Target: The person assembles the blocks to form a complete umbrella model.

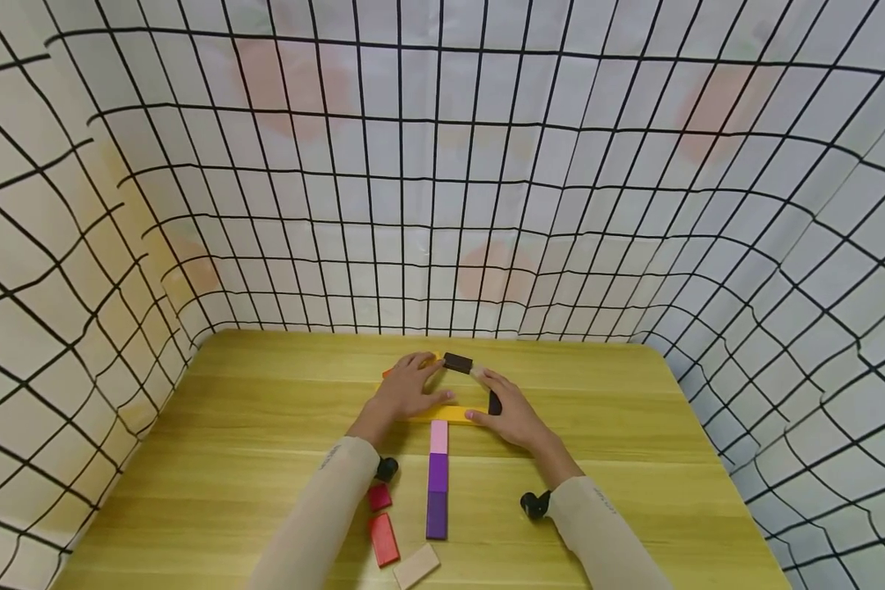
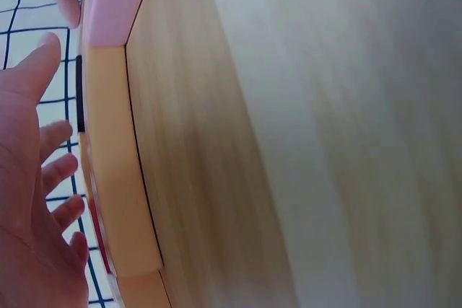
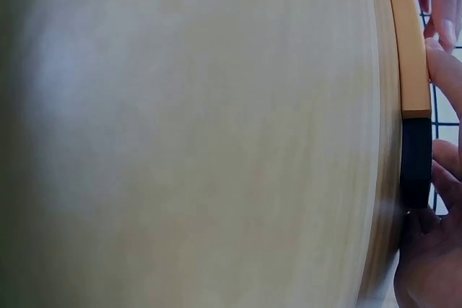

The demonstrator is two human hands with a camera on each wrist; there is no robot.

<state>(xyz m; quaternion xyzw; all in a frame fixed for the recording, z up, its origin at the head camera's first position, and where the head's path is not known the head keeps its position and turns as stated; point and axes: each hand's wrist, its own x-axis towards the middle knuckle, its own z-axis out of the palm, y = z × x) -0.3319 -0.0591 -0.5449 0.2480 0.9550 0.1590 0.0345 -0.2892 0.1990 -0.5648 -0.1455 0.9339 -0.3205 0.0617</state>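
Note:
On the table, wooden blocks lie in a closed outline between my two hands. My left hand point(image 1: 409, 387) spreads over its left side, partly hiding an orange block point(image 1: 387, 373). The right hand point(image 1: 516, 415) curves around the right side, its thumb on the yellow block point(image 1: 453, 415) and its fingertips by a whitish block point(image 1: 478, 372). A dark brown block point(image 1: 458, 362) lies at the top; a black block point(image 1: 495, 402) is partly hidden by the right hand. Below the yellow block run a pink block point(image 1: 438, 437), a purple block point(image 1: 438, 473) and a dark purple block point(image 1: 437, 516) in a column.
Near the left forearm lie a small red block point(image 1: 379, 496), a longer red block point(image 1: 384, 540) and a beige block point(image 1: 416, 567). A black wire grid point(image 1: 435, 176) with white sheeting behind it surrounds the back and sides of the table point(image 1: 597, 426).

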